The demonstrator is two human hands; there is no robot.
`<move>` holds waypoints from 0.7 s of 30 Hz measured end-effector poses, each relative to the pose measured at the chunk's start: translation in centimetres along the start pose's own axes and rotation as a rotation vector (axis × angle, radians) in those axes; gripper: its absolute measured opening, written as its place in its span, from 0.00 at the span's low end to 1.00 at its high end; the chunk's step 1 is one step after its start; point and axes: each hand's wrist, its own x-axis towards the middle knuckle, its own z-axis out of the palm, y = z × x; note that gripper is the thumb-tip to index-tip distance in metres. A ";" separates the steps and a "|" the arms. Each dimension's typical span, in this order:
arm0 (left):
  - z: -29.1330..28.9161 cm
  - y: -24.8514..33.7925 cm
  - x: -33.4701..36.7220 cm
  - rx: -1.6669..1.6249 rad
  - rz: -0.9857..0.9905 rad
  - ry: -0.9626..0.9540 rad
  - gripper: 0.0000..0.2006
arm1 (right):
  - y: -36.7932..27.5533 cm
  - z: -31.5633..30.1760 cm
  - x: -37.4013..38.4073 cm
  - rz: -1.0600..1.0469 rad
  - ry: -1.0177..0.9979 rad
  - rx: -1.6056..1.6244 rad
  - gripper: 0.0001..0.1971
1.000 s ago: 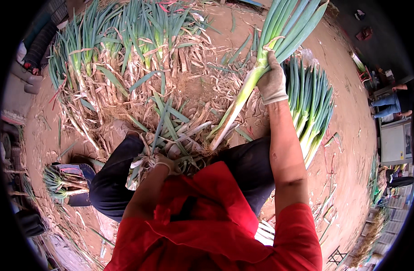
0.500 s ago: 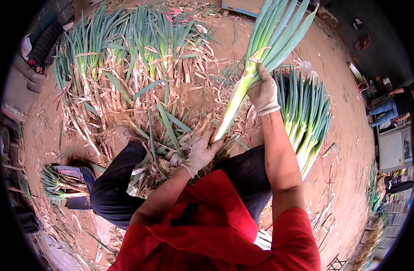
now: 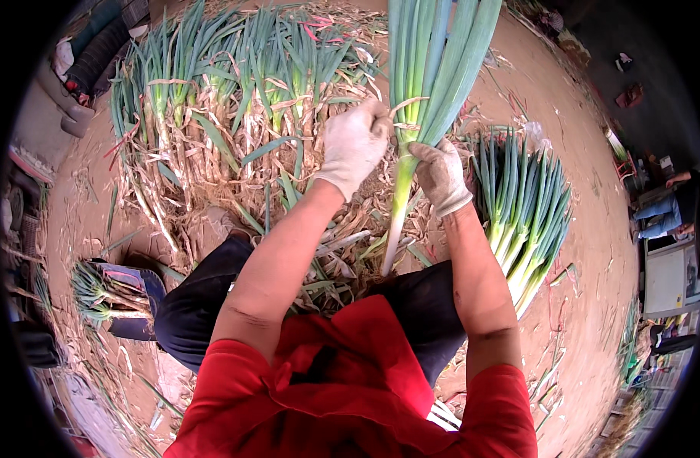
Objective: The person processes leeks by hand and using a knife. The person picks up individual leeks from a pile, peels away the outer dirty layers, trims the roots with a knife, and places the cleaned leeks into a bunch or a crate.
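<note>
A large green onion (image 3: 401,204) stands upright in front of me, its broad green leaves spreading upward and its white stalk reaching down toward my lap. My right hand (image 3: 441,174), in a whitish work glove, is closed round it where the leaves meet the stalk. My left hand (image 3: 355,145), gloved likewise, is beside the leaf bases with its fingers pinched on a thin dry leaf (image 3: 408,104) that crosses the onion. Below lies a litter of dry peelings and cut leaves (image 3: 350,248) on the ground between my legs.
A broad row of unpeeled green onions (image 3: 212,114) lies at the far left. Peeled green onions (image 3: 521,214) are heaped to my right. A small bundle of onions (image 3: 109,294) rests at the near left. Another person (image 3: 666,210) is at the far right, beside a pale cabinet (image 3: 665,278).
My left hand has left the stalk's lower end and moved up to the leaf bases, where it pinches a dry leaf. The onion has swung more upright in my right hand.
</note>
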 end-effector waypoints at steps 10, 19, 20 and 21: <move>-2.6 -9.1 -9.0 -0.814 -0.877 0.265 0.10 | -0.4 -2.9 1.8 -0.040 0.107 0.068 0.17; -0.7 1.1 0.9 0.480 0.237 0.133 0.14 | 1.9 1.4 0.2 0.024 0.037 -0.047 0.19; -0.5 0.2 1.3 0.507 0.208 0.094 0.12 | 2.1 1.6 0.4 0.033 0.019 -0.065 0.19; -0.5 -0.4 1.6 0.532 0.179 0.050 0.10 | 2.2 1.7 0.5 0.043 0.006 -0.081 0.19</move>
